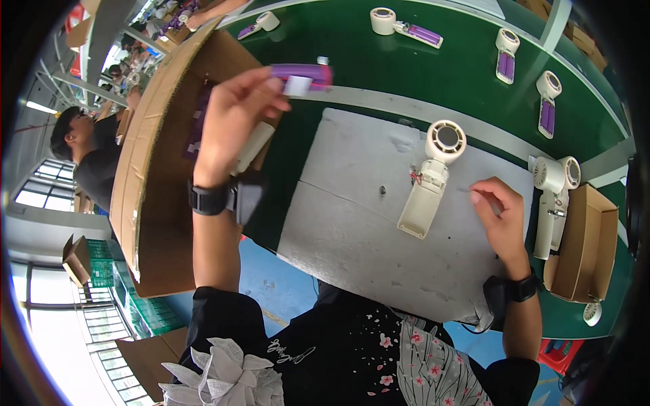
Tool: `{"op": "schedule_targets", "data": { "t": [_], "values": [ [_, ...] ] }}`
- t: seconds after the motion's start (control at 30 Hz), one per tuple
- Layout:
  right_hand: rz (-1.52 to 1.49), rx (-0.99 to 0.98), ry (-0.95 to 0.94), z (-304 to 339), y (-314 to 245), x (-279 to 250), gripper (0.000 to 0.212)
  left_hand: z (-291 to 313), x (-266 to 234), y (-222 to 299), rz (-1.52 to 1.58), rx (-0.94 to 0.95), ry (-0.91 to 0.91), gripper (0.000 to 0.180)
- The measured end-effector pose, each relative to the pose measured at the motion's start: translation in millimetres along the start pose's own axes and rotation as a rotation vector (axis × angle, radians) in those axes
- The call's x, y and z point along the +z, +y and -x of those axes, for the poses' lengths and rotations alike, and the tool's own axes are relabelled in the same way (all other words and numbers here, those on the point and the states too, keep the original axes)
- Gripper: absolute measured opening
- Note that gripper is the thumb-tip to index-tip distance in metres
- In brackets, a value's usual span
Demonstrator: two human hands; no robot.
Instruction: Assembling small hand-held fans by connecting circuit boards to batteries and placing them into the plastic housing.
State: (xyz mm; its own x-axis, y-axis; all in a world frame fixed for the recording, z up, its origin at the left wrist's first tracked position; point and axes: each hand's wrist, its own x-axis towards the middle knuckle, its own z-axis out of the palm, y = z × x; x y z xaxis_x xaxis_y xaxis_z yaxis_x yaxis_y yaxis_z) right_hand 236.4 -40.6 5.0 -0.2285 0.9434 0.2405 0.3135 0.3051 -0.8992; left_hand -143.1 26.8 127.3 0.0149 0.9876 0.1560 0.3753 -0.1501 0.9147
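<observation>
Raised over the edge of the cardboard box, my left hand (pixel 233 111) pinches a purple battery pack (pixel 313 71) with a white label; the pack is slightly blurred. An opened cream handheld fan (pixel 423 197) lies on the grey mat (pixel 338 196), its round head away from me and its hollow handle toward me. Small red wires show near its neck. To the right of the fan, apart from it, hovers my right hand (pixel 502 215). Its thumb and index fingertips come together in a loose pinch, with nothing visible between them.
A deep cardboard box (pixel 159 169) stands at my left with purple packs and a cream part inside. Along the green bench (pixel 467 101) lie several fans with purple packs. Right of the mat are cream fans (pixel 552 203) and a small carton (pixel 589 250). Another person (pixel 91 149) sits beyond the large box.
</observation>
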Motion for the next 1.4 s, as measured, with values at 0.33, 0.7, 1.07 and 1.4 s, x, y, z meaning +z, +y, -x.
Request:
{"op": "schedule_targets", "data": {
  "t": [0.33,0.7,1.07,1.4],
  "values": [
    [-0.389,-0.041,0.100,15,-29,19,0.043,51,154,18,0.458,-0.261,-0.655,0.028],
    [-0.323,-0.269,0.228,18,-17,26,0.029,50,168,3,0.532,-0.291,-0.642,0.023],
    [-0.493,-0.101,0.360,10,-15,23,0.025,50,153,1,0.629,-0.522,-0.690,0.029],
    [-0.585,0.316,0.300,4,-8,3,0.026,37,152,-40,0.009,0.121,-0.616,0.040]
  ]
}}
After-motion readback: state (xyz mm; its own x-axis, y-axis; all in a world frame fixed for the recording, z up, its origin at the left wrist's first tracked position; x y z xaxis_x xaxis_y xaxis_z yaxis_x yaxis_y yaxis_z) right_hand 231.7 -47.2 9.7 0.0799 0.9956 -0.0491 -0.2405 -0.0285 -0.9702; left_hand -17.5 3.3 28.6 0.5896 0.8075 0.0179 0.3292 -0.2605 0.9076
